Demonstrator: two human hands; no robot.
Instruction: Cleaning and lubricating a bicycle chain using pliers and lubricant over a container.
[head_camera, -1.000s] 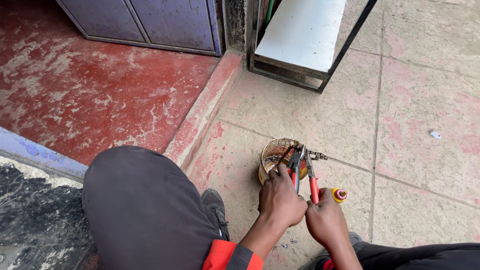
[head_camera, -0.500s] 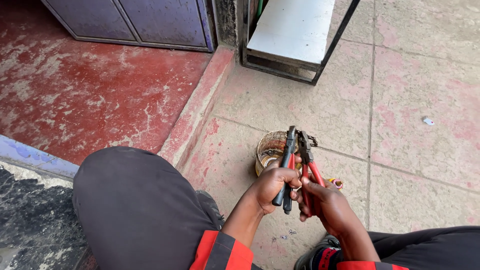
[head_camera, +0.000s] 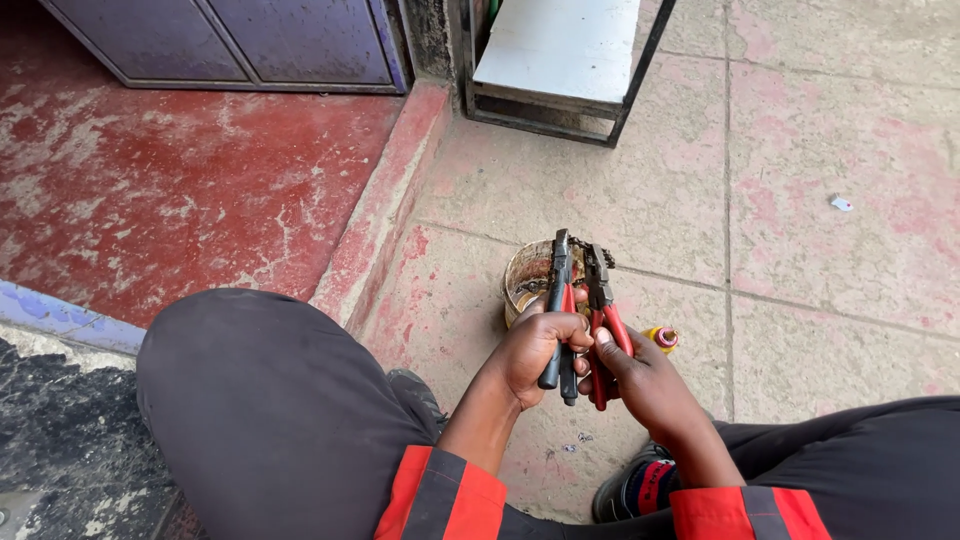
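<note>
The left hand (head_camera: 535, 345) had its fingers wrapped tight around the black-handled steel pliers (head_camera: 556, 315), and the right hand (head_camera: 645, 385) gripped the red-handled steel pliers (head_camera: 603, 320). Both tools pointed up, their noses pinching a short dark piece of bicycle-type metal chain (head_camera: 585, 247) just above a round, dirty tin (head_camera: 525, 280) on the tiled floor (head_camera: 800, 250). The chain looked stiff, oily and slippery, best gripped by its link plates. A small yellow cap (head_camera: 662, 338) lay near the right hand.
</note>
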